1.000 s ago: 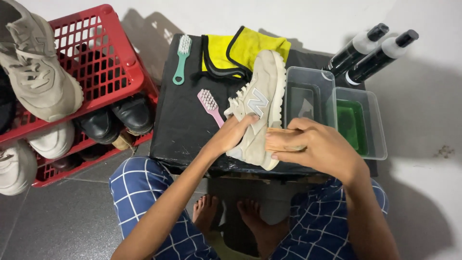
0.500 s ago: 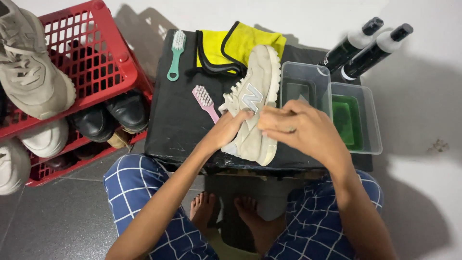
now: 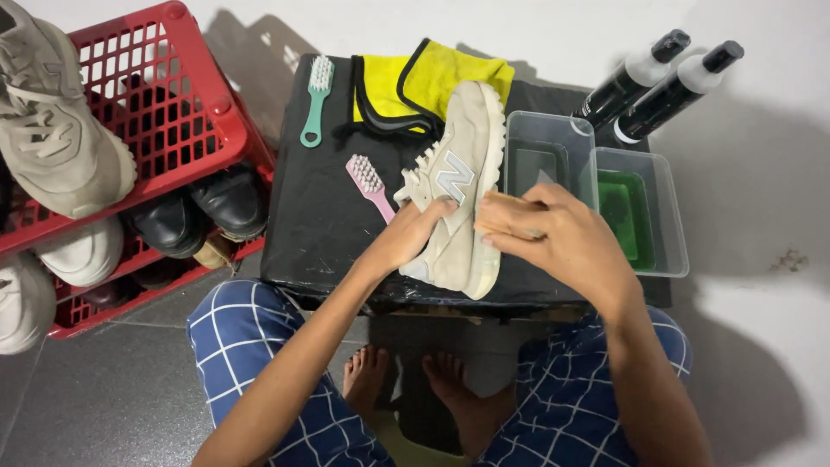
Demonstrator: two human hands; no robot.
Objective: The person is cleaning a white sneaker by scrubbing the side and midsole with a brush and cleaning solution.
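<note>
Two hands work on one beige sneaker [image 3: 456, 195] lying mid-surface [image 3: 320, 233]: left hand [image 3: 408, 235] grips its side; right hand [image 3: 562, 238] clasps a brush [image 3: 506, 216] against it, beside two clear tubs [image 3: 596, 186] at the right edge.

1. The scene is brightly and evenly lit, with colours clear and no dim corners.
2. Soft dark shadows fall on the pale wall behind the red crate [image 3: 173, 104] and the two bottles [image 3: 661, 82], up and to the right of them.
3. The black table top [image 3: 320, 216] shows a faint sheen, without harsh glare.
4. Focus is sharp throughout; no motion blur shows.
5. Straight edges bow slightly toward the frame borders.
</note>
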